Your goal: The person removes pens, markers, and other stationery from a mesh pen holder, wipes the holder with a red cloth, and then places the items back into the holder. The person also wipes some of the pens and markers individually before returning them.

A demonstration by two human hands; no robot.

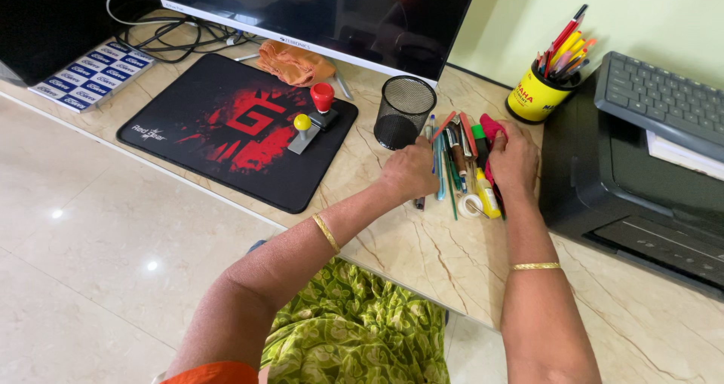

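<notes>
A pile of pens, pencils and markers [461, 158] lies on the marble desk [422, 256] between my two hands. My left hand [409, 171] rests at the pile's left side, fingers curled onto a few pens. My right hand [514, 158] presses against the pile's right side, touching a red marker and a yellow one. An empty black mesh pen cup [405, 111] stands just beyond my left hand.
A yellow holder full of pens [537, 96] stands at the back right. A black printer [641, 180] with a keyboard [664, 97] on top fills the right. A black and red mouse pad [234, 128] carries two stamps [313, 116]. A monitor [324, 11] and an orange cloth [294, 64] sit behind.
</notes>
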